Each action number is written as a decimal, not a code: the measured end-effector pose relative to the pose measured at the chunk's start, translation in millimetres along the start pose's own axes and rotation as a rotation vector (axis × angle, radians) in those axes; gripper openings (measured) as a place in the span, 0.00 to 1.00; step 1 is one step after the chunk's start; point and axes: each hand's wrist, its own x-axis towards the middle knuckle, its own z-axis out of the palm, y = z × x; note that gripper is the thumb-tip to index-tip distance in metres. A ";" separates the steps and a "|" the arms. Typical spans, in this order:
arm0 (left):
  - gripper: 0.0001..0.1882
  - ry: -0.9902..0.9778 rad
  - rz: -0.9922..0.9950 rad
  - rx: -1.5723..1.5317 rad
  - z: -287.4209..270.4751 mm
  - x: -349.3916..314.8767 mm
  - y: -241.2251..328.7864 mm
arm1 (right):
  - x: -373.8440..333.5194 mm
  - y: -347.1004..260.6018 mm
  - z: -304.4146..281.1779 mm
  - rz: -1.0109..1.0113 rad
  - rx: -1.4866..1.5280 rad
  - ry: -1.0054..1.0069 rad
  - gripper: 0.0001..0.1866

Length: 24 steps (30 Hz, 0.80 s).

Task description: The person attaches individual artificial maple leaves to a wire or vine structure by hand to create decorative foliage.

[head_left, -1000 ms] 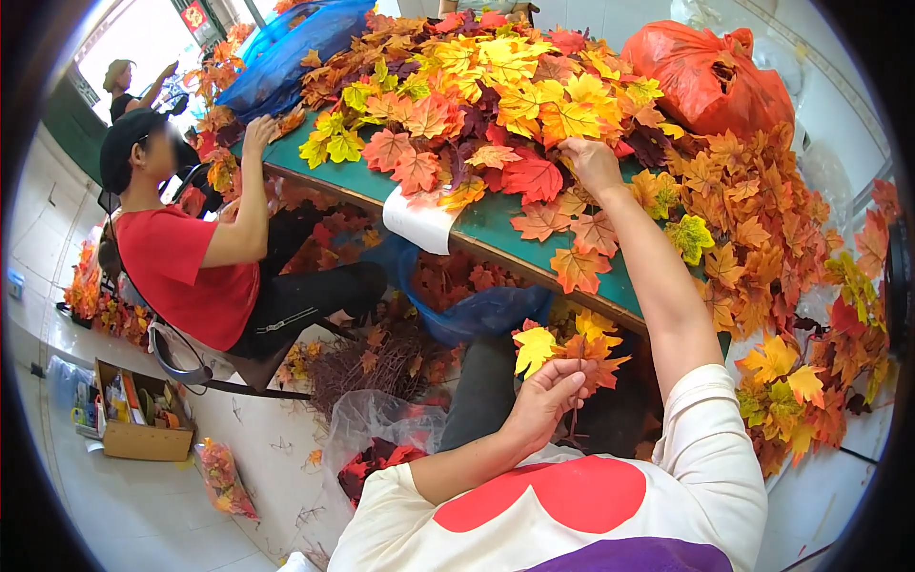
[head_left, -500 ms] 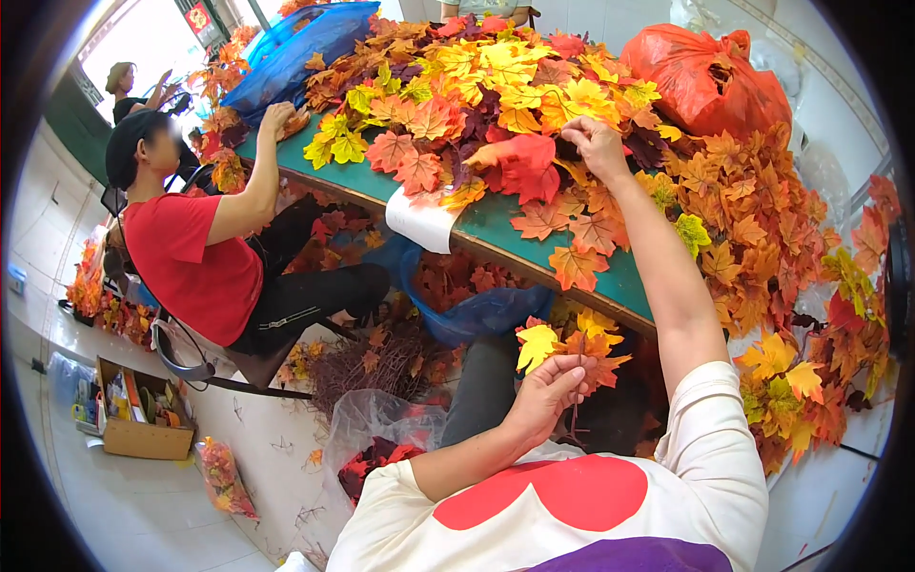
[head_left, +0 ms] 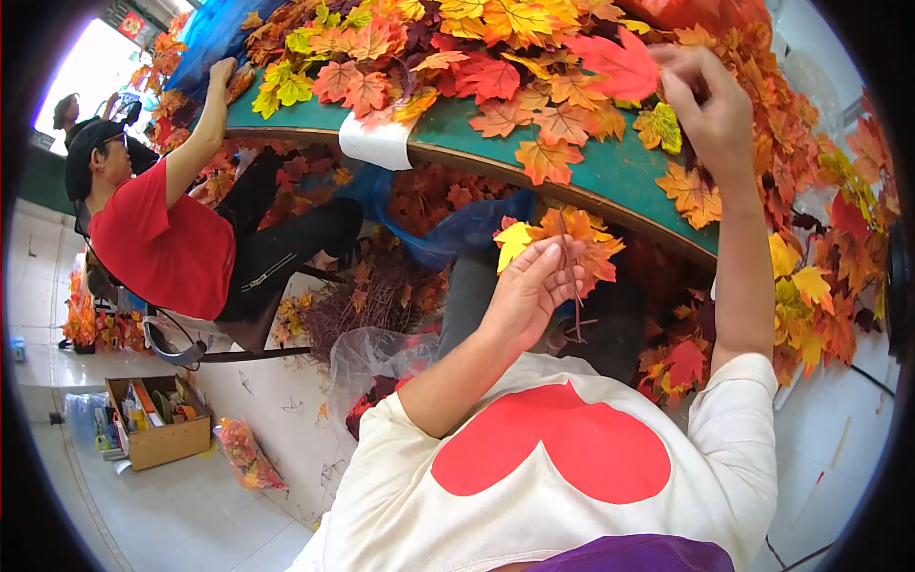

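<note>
My left hand (head_left: 534, 291) is closed around the thin brown stem of a small spray of artificial maple leaves (head_left: 593, 246), orange with one yellow leaf, held in front of my chest. The stem's forked lower end hangs below my fingers. Over the table's near edge, my right hand (head_left: 715, 114) pinches a red artificial maple leaf (head_left: 620, 65) by its base; the fingertips are partly hidden behind the hand. Beneath and beyond it spreads a heap of loose yellow, orange and dark red leaves (head_left: 515, 24) on the green table (head_left: 453, 138).
A white sheet (head_left: 374, 143) hangs over the table edge. At left sits a co-worker in a red shirt (head_left: 157, 238), one hand at the leaves. Blue plastic (head_left: 448, 234) with leaves and a pile of brown stems (head_left: 367, 310) lie below. A cardboard box (head_left: 170, 441) stands on the floor.
My right hand has come back from the heap, nearer and to the right, lifting the red leaf. The view has shifted; my left hand still holds the spray.
</note>
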 end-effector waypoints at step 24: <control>0.09 0.169 0.140 0.362 -5.8 7.3 -20.4 | -179.6 -44.9 34.2 0.069 -0.094 -0.352 0.06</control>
